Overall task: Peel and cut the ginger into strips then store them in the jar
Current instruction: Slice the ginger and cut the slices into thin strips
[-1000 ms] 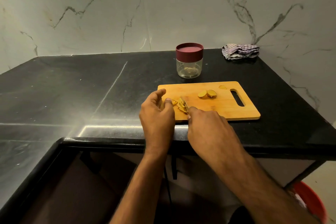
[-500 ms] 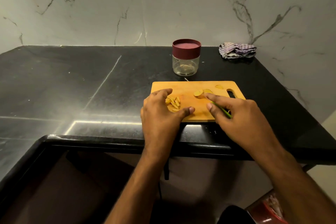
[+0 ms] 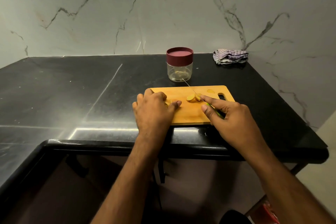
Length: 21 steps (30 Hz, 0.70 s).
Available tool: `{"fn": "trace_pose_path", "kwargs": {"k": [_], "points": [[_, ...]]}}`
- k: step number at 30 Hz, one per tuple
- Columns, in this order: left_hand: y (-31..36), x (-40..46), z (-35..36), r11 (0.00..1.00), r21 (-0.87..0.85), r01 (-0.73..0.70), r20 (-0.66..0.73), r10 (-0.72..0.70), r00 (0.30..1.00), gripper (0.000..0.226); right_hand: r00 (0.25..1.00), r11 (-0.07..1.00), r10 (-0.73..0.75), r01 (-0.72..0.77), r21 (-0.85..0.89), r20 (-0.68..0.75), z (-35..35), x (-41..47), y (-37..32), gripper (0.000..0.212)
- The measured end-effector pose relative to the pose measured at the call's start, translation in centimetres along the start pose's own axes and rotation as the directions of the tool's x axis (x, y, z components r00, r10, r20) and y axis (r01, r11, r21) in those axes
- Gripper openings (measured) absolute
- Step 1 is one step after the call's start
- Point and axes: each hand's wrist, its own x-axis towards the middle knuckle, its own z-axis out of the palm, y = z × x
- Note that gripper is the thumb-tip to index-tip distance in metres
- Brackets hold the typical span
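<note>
Head view, looking down past two bare forearms: a rectangular light wooden cutting board (image 3: 187, 116) with a slot handle at its right end lies on the polished black stone counter (image 3: 72, 92), near the counter's front edge. The right hand (image 3: 229, 114) grips a thin knife with a green handle (image 3: 214, 110), forefinger stretched along the top; the narrow blade runs away from the person, crossing the board's far edge with its tip pointing toward the jar. The blade sits against two pale yellow ginger slices (image 3: 193, 97) lying near the middle of the board. The left hand (image 3: 154, 109) rests on the board's left part, fingers curled over a small heap of cut ginger strips (image 3: 168, 102), thumb stretched out to the right; whether it actually pinches any of them I cannot tell. One more small ginger bit (image 3: 210, 90) lies near the slot. Just beyond the board stands a squat clear plastic jar with a maroon screw lid (image 3: 179, 64), lid on, a few pale pieces at its bottom. A crumpled striped cloth (image 3: 230, 56) sits at the back right, against the marble-veined wall (image 3: 163, 14).
</note>
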Motion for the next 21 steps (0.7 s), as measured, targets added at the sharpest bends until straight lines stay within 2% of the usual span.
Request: {"fn": "trace_pose_path", "kwargs": {"k": [3, 6, 9, 12, 15, 21], "points": [[0.3, -0.2, 0.1, 0.999, -0.028, -0.033, -0.039, 0.031, 0.999, 0.062, 1.000, 0.998, 0.006, -0.005, 0.055, -0.011, 0.0, 0.3, 0.4, 0.034], [1.3, -0.4, 0.4, 0.977, 0.048, -0.207, -0.165, 0.212, 0.963, 0.048, 0.999, 0.997, 0.017, -0.014, 0.075, -0.030, 0.2, 0.6, 0.8, 0.034], [2.7, -0.1, 0.8, 0.939, 0.114, -0.325, -0.112, 0.337, 0.935, 0.037, 0.997, 0.994, 0.047, -0.040, 0.097, -0.066, 0.2, 0.5, 1.1, 0.036], [3.5, 0.3, 1.4, 0.931, 0.090, -0.353, -0.010, 0.355, 0.935, 0.039, 0.994, 0.995, 0.047, -0.037, 0.098, -0.099, 0.2, 0.4, 1.3, 0.037], [3.3, 0.7, 1.8, 0.942, 0.055, -0.331, 0.025, 0.330, 0.944, 0.040, 0.994, 0.994, 0.032, -0.021, 0.105, -0.106, 0.4, 0.3, 1.3, 0.036], [3.2, 0.3, 1.8, 0.938, 0.058, -0.342, 0.007, 0.342, 0.940, 0.035, 0.994, 0.996, 0.021, -0.011, 0.093, -0.108, 0.3, 0.2, 1.1, 0.037]]}}
